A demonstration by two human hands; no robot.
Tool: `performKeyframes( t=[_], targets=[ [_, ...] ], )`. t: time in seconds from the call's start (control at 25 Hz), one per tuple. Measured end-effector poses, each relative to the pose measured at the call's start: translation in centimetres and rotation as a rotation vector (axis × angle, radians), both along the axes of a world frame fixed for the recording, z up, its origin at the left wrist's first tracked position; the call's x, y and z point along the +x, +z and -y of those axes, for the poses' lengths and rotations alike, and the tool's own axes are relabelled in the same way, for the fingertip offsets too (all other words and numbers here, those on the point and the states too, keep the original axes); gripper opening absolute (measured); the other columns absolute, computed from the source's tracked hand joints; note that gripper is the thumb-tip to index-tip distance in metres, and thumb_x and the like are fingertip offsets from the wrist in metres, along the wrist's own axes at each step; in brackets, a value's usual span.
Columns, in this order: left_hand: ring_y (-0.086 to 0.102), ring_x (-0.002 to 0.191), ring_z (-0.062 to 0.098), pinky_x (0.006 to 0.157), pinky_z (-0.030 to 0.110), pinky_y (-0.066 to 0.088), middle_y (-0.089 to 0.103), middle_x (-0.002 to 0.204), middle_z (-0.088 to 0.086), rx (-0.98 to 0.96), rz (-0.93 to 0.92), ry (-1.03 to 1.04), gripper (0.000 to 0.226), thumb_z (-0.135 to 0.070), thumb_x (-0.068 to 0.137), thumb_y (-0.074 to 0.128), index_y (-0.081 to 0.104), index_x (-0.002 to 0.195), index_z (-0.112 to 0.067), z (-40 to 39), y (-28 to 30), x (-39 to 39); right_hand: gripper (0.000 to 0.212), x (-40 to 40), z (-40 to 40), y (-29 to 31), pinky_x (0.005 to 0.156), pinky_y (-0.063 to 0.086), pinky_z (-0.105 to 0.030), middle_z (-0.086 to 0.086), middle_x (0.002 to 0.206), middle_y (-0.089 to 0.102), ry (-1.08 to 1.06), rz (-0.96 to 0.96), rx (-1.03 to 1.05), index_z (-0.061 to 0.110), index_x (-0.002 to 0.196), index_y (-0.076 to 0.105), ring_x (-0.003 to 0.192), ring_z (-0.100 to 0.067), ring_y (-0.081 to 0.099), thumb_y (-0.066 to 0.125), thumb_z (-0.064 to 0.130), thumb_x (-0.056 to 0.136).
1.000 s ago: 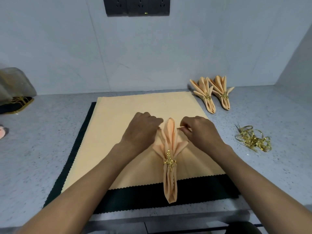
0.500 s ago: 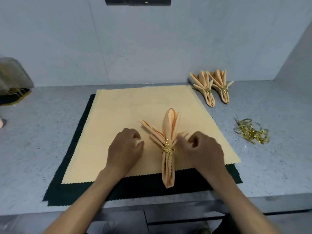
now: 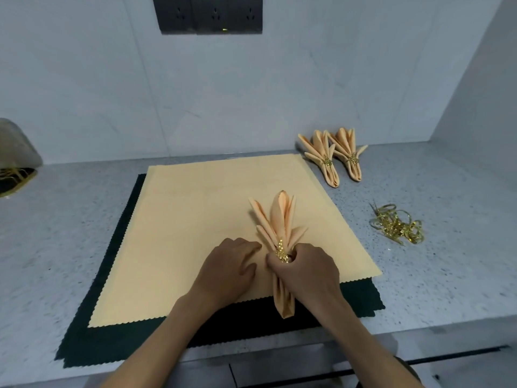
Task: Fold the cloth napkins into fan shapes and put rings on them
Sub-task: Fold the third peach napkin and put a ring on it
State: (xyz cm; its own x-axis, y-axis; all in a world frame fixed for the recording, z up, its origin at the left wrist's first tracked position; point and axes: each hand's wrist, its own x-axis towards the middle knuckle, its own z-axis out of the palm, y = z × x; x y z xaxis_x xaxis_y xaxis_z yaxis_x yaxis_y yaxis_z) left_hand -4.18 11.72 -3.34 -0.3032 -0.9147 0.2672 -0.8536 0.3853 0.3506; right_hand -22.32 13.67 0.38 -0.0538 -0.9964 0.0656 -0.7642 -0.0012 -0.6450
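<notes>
A peach napkin [image 3: 278, 219] folded into a fan lies on a flat peach cloth [image 3: 201, 219], its pleats spreading away from me. A gold ring [image 3: 282, 250] sits around its waist. My right hand [image 3: 305, 273] grips the napkin at the ring, fingers curled round the bundle. My left hand [image 3: 229, 267] rests on the flat cloth just left of the napkin, fingers relaxed, its fingertips near the ring. The napkin's tail [image 3: 285, 303] hangs over the dark green cloth [image 3: 92, 337] underneath.
Two finished fan napkins with gold rings [image 3: 333, 158] lie at the back right of the grey counter [image 3: 447, 275]. A heap of loose gold rings [image 3: 397, 226] sits to the right. A covered object [image 3: 16, 152] stands at the far left by the wall.
Both hands came down from the fan's top pleats to its waist. My right hand took hold of the napkin at the ring; the left settled on the cloth beside it.
</notes>
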Motion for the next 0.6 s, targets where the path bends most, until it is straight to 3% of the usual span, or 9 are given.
performKeyframes(
  t=[0.12, 0.24, 0.44, 0.6],
  targets=[
    [0.056, 0.101, 0.018, 0.087, 0.031, 0.046, 0.066, 0.115, -0.006, 0.016, 0.011, 0.001, 0.044, -0.034, 0.082, 0.048, 0.066, 0.12, -0.022, 0.9, 0.5, -1.4, 0.049, -1.9, 0.9, 0.2, 0.047, 0.031, -0.025, 0.006, 0.049, 0.046, -0.059, 0.065, -0.053, 0.02, 0.056, 0.044, 0.045, -0.008, 0.042, 0.062, 0.057, 0.081],
    [0.057, 0.102, 0.021, 0.088, 0.035, 0.047, 0.066, 0.117, -0.004, 0.006, 0.075, -0.039, 0.041, -0.032, 0.083, 0.049, 0.067, 0.119, -0.021, 3.8, 1.0, -4.1, 0.051, -4.9, 3.4, 1.9, 0.049, 0.03, -0.03, 0.007, 0.05, 0.043, -0.139, 0.011, -0.13, 0.02, 0.055, 0.04, 0.05, -0.011, 0.044, 0.063, 0.058, 0.08],
    [0.054, 0.105, 0.022, 0.089, 0.034, 0.043, 0.063, 0.119, -0.002, 0.002, 0.083, -0.014, 0.036, -0.033, 0.09, 0.047, 0.065, 0.119, -0.022, 13.6, 1.3, -11.4, 0.053, -13.6, 13.0, 6.2, 0.051, 0.032, -0.028, 0.003, 0.059, 0.057, -0.269, -0.182, -0.203, 0.019, 0.061, 0.055, 0.059, -0.019, 0.056, 0.054, 0.069, 0.08],
    [0.052, 0.092, 0.023, 0.075, 0.038, 0.043, 0.058, 0.103, 0.0, -0.108, 0.089, 0.126, 0.026, -0.032, 0.088, 0.042, 0.062, 0.102, -0.023, 17.6, -0.3, -15.0, 0.065, -21.0, 22.0, 7.4, 0.049, 0.032, -0.027, -0.001, 0.056, 0.058, -0.34, -0.247, -0.217, 0.014, 0.059, 0.055, 0.055, -0.02, 0.056, 0.051, 0.075, 0.081]
  ],
)
